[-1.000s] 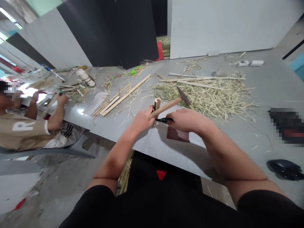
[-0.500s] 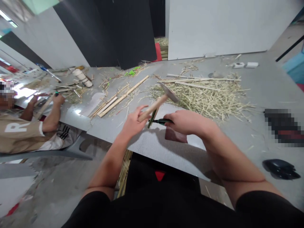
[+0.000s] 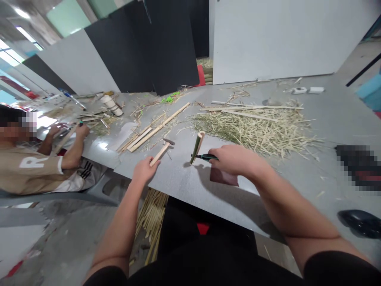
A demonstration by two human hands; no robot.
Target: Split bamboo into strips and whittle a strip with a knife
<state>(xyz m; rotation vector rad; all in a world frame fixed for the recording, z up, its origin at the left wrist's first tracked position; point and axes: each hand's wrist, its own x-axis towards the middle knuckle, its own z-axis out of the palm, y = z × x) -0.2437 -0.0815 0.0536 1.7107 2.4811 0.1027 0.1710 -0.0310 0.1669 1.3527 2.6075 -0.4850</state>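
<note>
Left hand (image 3: 145,171): wrapped around hammer (image 3: 159,155), centre-left
Right hand (image 3: 232,157): gripping knife (image 3: 209,157) against bamboo (image 3: 196,147), centre
Bamboo: tilted; steady your blade

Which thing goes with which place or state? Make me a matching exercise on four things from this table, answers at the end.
Things
1. Hammer
2. Dark-handled tool
3. Bamboo piece
4. Heap of thin shavings

Places and states
A. Leaning, with neither hand on it
B. Spread on the table, beyond the right hand
C. In the fingers of the left hand
D. In the fingers of the right hand, pointing left

Right pairs: 1-C, 2-D, 3-A, 4-B
</note>
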